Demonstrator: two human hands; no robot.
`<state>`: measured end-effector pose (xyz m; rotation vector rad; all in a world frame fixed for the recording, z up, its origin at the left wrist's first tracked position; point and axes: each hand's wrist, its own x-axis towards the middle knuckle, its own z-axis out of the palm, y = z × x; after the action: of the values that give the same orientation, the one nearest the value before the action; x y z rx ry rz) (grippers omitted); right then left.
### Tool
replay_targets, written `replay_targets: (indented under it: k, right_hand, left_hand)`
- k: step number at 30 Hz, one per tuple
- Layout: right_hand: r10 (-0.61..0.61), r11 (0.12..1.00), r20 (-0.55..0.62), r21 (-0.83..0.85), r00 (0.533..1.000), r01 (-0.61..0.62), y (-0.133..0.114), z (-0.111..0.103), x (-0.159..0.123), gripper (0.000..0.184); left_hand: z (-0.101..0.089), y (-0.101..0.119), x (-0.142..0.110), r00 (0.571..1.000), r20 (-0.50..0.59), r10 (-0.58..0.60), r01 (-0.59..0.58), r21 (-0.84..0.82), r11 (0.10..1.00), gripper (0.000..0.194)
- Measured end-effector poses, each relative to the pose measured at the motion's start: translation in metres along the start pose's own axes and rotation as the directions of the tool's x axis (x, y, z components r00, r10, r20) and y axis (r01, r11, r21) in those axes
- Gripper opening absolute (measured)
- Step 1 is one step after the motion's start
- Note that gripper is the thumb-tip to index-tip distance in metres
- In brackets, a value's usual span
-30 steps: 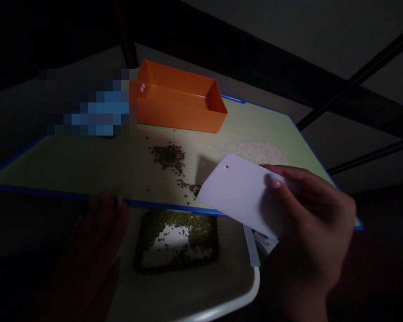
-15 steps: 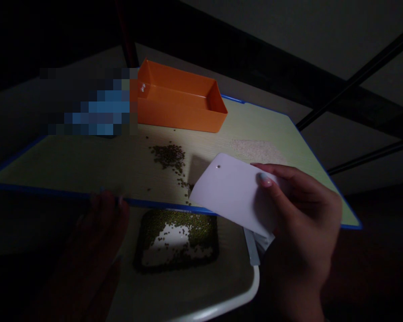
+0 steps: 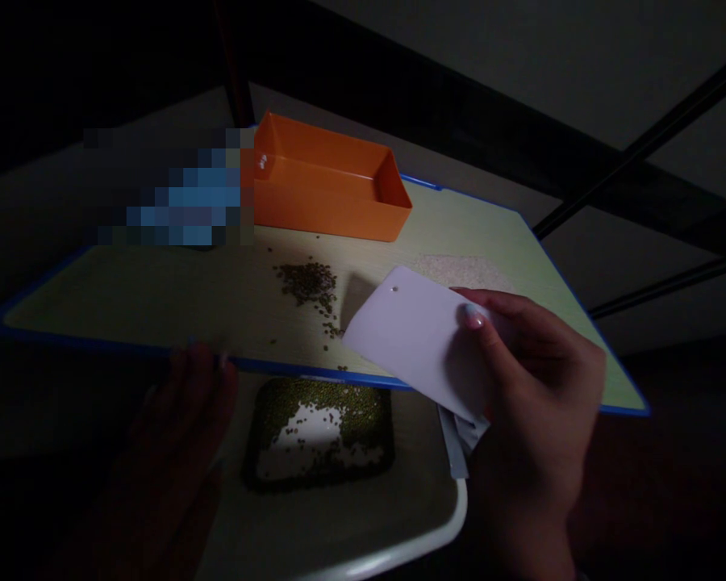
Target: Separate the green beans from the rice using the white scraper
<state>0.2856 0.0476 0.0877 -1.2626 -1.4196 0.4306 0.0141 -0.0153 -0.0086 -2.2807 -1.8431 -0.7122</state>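
In my right hand (image 3: 538, 379) is a white plastic dough scraper (image 3: 411, 331), pinched between thumb and fingers. Its left corner hovers by a thin trail of small greenish beans (image 3: 330, 311) on the pale board (image 3: 151, 303) with a blue rim. The trail leads up to a small bean pile (image 3: 307, 281). My left hand (image 3: 187, 420) is in deep shadow at the front rim, its fingers stretched out and fingertips at the edge. Below the rim sits a white tray (image 3: 311, 428) with green beans lying mostly along its sides.
An orange rectangular bin (image 3: 330, 206) stands at the back of the board, beside a pixelated blue patch (image 3: 199, 206). Pale grains (image 3: 463, 270) are spread behind the scraper. A white-rimmed basin (image 3: 460, 508) surrounds the bean tray. Dark panels rise behind.
The scraper has lifted slightly with my right hand, which has shifted a little left. The view has moved slightly. My left hand stays at the rim.
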Motion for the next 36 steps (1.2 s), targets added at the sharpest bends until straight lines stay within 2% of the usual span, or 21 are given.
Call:
replay_targets:
  k: [12, 20, 23, 26, 30, 32, 36]
  right_hand:
    - [0.004, 0.998, 0.098, 0.062, 0.995, -0.010, -0.001, 0.013, 0.004, 0.016]
    - [0.029, 0.992, 0.153, 0.118, 0.988, -0.048, 0.001, 0.010, 0.007, 0.015]
    - [0.035, 0.994, 0.101, 0.095, 0.994, -0.045, 0.000, 0.003, 0.008, 0.015]
    - [0.040, 0.999, -0.028, 0.032, 0.999, -0.039, 0.001, -0.009, 0.009, 0.013]
    - [0.074, 0.992, -0.202, -0.082, 0.976, -0.093, 0.009, -0.028, 0.014, 0.015]
    - [0.108, 0.985, -0.222, -0.105, 0.969, -0.134, 0.015, -0.034, 0.016, 0.017]
    - [0.183, 0.979, -0.174, -0.061, 0.968, -0.196, 0.022, -0.038, 0.018, 0.020]
  left_hand:
    - [0.003, -0.003, -0.002, 1.000, 0.013, -0.014, 0.014, -0.015, 1.000, 0.097]
    - [0.002, -0.004, -0.003, 0.999, 0.038, -0.016, 0.017, -0.019, 1.000, 0.095]
    - [0.001, -0.002, -0.002, 0.999, 0.038, -0.023, 0.024, -0.030, 0.999, 0.093]
    - [-0.003, 0.002, -0.001, 0.999, 0.031, -0.033, 0.034, -0.046, 0.998, 0.093]
    - [-0.010, 0.011, 0.000, 0.997, 0.018, -0.073, 0.074, -0.112, 0.991, 0.090]
    - [-0.011, 0.014, 0.000, 0.993, 0.036, -0.110, 0.114, -0.143, 0.983, 0.088]
    - [-0.012, 0.015, 0.001, 0.989, 0.080, -0.122, 0.132, -0.141, 0.981, 0.087]
